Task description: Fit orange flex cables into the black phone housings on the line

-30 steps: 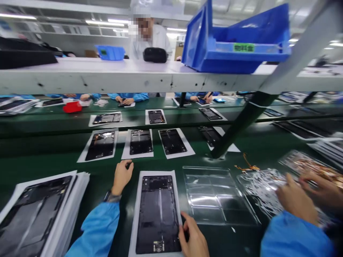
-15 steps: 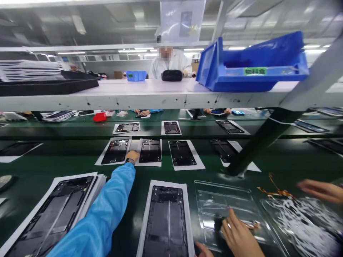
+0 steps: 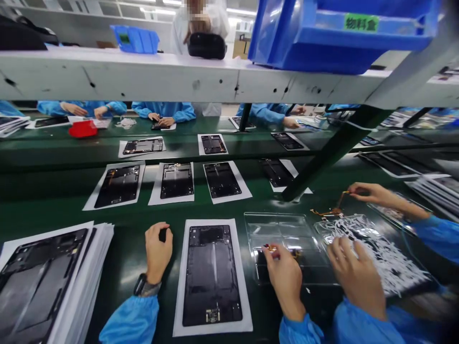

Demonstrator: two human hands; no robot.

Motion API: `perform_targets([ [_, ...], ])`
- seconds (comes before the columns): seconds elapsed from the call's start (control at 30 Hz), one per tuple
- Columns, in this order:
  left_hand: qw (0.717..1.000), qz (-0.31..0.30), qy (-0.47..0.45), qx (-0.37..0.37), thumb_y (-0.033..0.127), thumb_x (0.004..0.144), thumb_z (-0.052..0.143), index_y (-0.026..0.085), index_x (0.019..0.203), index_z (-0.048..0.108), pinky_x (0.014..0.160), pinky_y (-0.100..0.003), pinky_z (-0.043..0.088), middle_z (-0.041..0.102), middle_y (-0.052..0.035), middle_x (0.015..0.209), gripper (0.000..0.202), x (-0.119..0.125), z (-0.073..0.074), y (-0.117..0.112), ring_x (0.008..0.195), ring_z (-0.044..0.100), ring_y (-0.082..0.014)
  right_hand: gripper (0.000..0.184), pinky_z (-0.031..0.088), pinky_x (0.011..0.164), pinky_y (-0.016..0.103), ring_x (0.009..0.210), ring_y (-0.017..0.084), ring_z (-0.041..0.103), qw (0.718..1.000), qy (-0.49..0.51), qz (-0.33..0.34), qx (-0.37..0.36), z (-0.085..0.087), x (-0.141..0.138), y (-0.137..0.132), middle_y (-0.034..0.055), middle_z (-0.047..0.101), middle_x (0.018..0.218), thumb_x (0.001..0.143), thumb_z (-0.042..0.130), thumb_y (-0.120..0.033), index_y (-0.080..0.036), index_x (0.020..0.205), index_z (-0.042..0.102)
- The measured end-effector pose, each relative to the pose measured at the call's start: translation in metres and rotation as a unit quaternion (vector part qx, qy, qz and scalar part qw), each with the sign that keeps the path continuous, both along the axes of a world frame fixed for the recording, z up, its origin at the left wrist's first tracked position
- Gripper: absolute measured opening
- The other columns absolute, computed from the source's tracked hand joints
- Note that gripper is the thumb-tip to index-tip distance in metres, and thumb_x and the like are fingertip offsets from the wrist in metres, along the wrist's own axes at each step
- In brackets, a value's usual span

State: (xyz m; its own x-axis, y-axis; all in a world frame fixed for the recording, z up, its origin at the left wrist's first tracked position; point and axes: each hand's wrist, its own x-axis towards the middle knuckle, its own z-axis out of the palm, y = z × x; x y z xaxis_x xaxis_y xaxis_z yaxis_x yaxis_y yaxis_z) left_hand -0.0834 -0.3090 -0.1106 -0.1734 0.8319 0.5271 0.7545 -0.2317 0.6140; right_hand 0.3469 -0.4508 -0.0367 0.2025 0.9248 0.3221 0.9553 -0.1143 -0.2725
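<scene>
My left hand (image 3: pixel 158 251), with a dark watch at the wrist, hovers over the green bench. Its fingers are loosely curled with a gap beside the thumb, and nothing shows in them. Just right of it a black tablet housing (image 3: pixel 211 272) lies on a white sheet (image 3: pixel 179 315), a small circuit board (image 3: pixel 213 315) near its lower edge. My right hand (image 3: pixel 285 277) is over the clear plastic tray (image 3: pixel 251 220), thumb and fingertips pinching a small orange flex cable (image 3: pixel 271 248). More small orange pieces lie in the tray beside those fingertips.
A co-worker's hands (image 3: pixel 358 274) work at right over white strips (image 3: pixel 380 253), one lifting orange flex cables (image 3: pixel 336 210). Stacked housings (image 3: pixel 39 282) stand left. Ahead are more housings (image 3: pixel 177 180), a slanted green post (image 3: pixel 322 153) and a shelf (image 3: pixel 143 76) with blue bins (image 3: pixel 304 38).
My left hand has drawn back from the far housings to the near bench. My right hand has moved up into the tray. The co-worker's ringed hand has left the tray. The view has tilted down.
</scene>
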Motion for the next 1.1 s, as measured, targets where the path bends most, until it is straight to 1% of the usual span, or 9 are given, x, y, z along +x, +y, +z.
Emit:
perform_targets([
  [0.07,0.999,-0.027,-0.021,0.005,0.025,0.089,0.052,0.019,0.091,0.061,0.093,-0.04,0.045,0.065,-0.0075,0.1,0.011,0.002,-0.001,-0.015,0.101,0.057,-0.024,0.032,0.048,0.084,0.047,0.109,0.035,0.061,0.992,0.005,-0.103,-0.073,-0.003,-0.01,0.02,0.0177,0.068,0.103,0.093,0.037,-0.036,-0.023,0.094,0.067],
  [0.23,0.993,-0.084,-0.087,-0.009,0.019,0.091,0.051,0.019,0.091,0.061,0.093,-0.039,0.045,0.064,-0.0066,0.1,0.01,0.014,0.018,-0.032,0.102,0.058,-0.0214,0.03,0.045,0.06,0.035,0.068,0.026,0.066,0.987,0.007,-0.091,-0.13,-0.024,-0.073,0.036,0.0121,0.071,0.083,0.091,0.04,-0.033,-0.019,0.085,0.066],
  [0.37,0.961,-0.219,-0.146,-0.081,0.023,0.089,0.059,0.02,0.106,0.061,0.102,-0.04,0.043,0.06,-0.0088,0.119,0.018,0.055,0.058,-0.059,0.116,0.054,-0.0226,0.032,0.044,0.058,0.033,0.062,0.021,0.061,0.997,0.034,-0.044,-0.047,0.026,-0.086,0.026,0.0079,0.07,0.088,0.087,0.045,-0.046,-0.021,0.086,0.065],
  [0.5,0.883,-0.351,-0.182,-0.252,0.033,0.071,0.08,0.022,0.137,0.044,0.097,-0.037,0.049,0.06,-0.0092,0.126,0.076,0.102,0.084,-0.078,0.114,0.058,-0.0248,0.029,0.044,0.056,0.028,0.053,0.015,0.055,0.964,0.207,0.117,-0.118,0.068,-0.131,0.061,0.0013,0.068,0.072,0.084,0.055,-0.048,-0.022,0.088,0.067],
  [0.57,0.873,-0.333,-0.179,-0.309,0.023,0.074,0.074,0.02,0.133,0.045,0.081,-0.031,0.053,0.068,-0.0037,0.1,0.066,0.108,0.078,-0.08,0.09,0.066,-0.0206,0.027,0.044,0.057,0.027,0.057,0.016,0.057,0.934,0.268,0.168,-0.163,0.061,-0.163,0.092,0.0016,0.067,0.07,0.084,0.054,-0.044,-0.02,0.087,0.068],
  [0.63,0.904,-0.267,-0.129,-0.309,0.012,0.08,0.062,0.018,0.133,0.042,0.071,-0.03,0.052,0.067,0.0,0.082,0.057,0.099,0.063,-0.077,0.075,0.065,-0.0186,0.025,0.044,0.059,0.027,0.061,0.016,0.059,0.908,0.306,0.211,-0.196,0.042,-0.189,0.122,0.0021,0.067,0.068,0.084,0.054,-0.04,-0.018,0.081,0.068],
  [0.77,0.967,-0.162,0.086,-0.174,0.006,0.088,0.046,0.015,0.135,0.043,0.073,-0.035,0.05,0.068,-0.0066,0.092,0.047,0.055,0.036,-0.075,0.08,0.064,-0.0221,0.021,0.043,0.06,0.026,0.062,0.015,0.058,0.88,0.292,0.279,-0.251,0.002,-0.219,0.16,0.0024,0.067,0.068,0.084,0.053,-0.03,-0.016,0.08,0.068],
  [0.93,0.951,-0.188,0.22,-0.105,0.009,0.094,0.042,0.017,0.096,0.06,0.068,-0.034,0.047,0.064,-0.0047,0.079,0.02,0.03,0.035,-0.076,0.072,0.061,-0.0209,0.016,0.044,0.065,0.026,0.066,0.014,0.059,0.872,0.257,0.319,-0.267,-0.017,-0.233,0.172,0.0019,0.067,0.073,0.083,0.053,-0.02,-0.017,0.079,0.068],
  [1.1,0.949,-0.207,0.232,-0.053,0.01,0.096,0.042,0.017,0.1,0.06,0.066,-0.032,0.047,0.064,-0.0044,0.08,0.019,0.037,0.032,-0.067,0.068,0.062,-0.0187,0.014,0.039,0.07,0.027,0.073,0.015,0.056,0.893,0.188,0.318,-0.259,-0.018,-0.236,0.183,0.0017,0.063,0.079,0.08,0.057,-0.013,-0.02,0.074,0.068],
])
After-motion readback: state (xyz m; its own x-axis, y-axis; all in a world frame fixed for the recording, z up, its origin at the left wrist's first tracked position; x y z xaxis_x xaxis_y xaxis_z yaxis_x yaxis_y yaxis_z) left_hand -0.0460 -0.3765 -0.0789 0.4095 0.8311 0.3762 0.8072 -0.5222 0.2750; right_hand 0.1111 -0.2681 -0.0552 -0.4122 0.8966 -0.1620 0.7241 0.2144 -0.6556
